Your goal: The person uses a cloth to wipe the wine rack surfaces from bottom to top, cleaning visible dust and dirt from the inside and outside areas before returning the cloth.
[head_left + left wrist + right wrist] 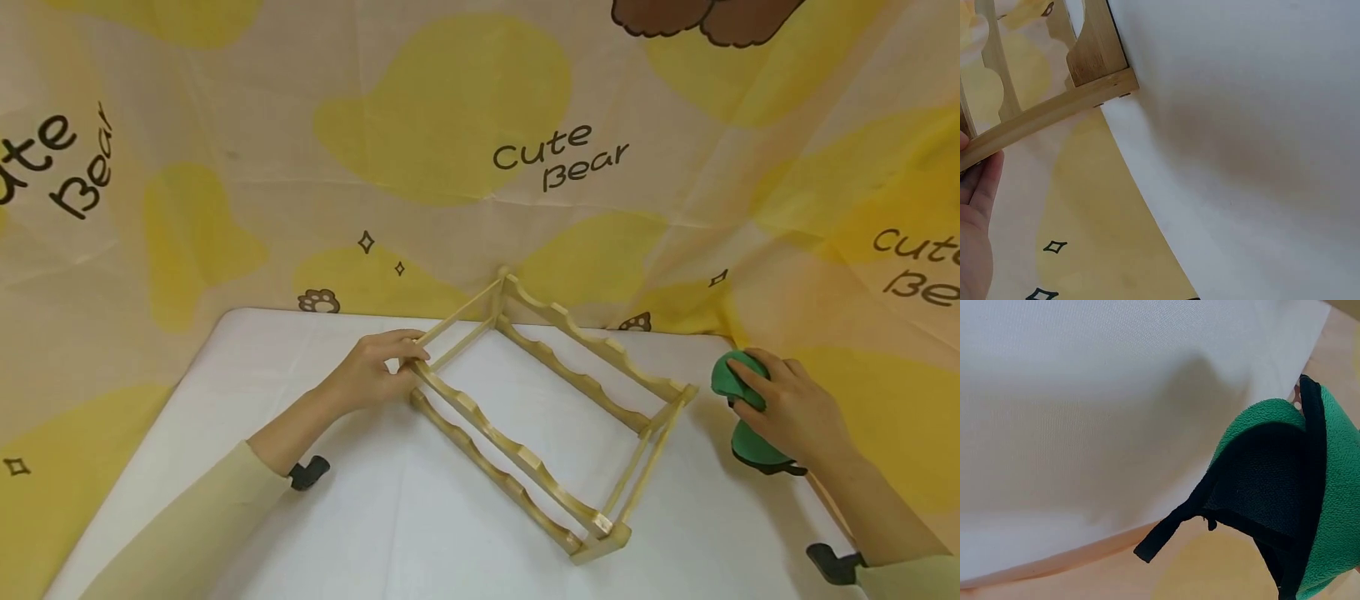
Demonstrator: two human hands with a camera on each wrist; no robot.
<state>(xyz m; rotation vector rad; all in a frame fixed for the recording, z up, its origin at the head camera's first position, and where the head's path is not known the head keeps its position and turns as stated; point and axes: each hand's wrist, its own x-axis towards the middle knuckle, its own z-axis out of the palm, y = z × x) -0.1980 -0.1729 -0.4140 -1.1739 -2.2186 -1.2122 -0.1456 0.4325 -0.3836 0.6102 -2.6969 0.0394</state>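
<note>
A pale wooden rack (528, 457) with scalloped rails, like a small wine rack, is at the middle of the head view. My left hand (375, 367) grips its left corner, thumb and fingers around the end bar (1054, 112). Shadow lies on the table beside that end; whether the rack touches the table there I cannot tell. Off to the right and apart from the rack, my right hand (806, 408) pinches a green terry-cloth pad (759, 443). It is folded, with black edging, a dark inner side and a loose black strap (1163, 534) hanging from it.
A white-covered table (300, 533) lies under both hands. Behind it and at both sides hangs a beige cloth (450, 100) with yellow patches and "Cute Bear" lettering. Black wrist mounts (309, 473) show at both sleeves.
</note>
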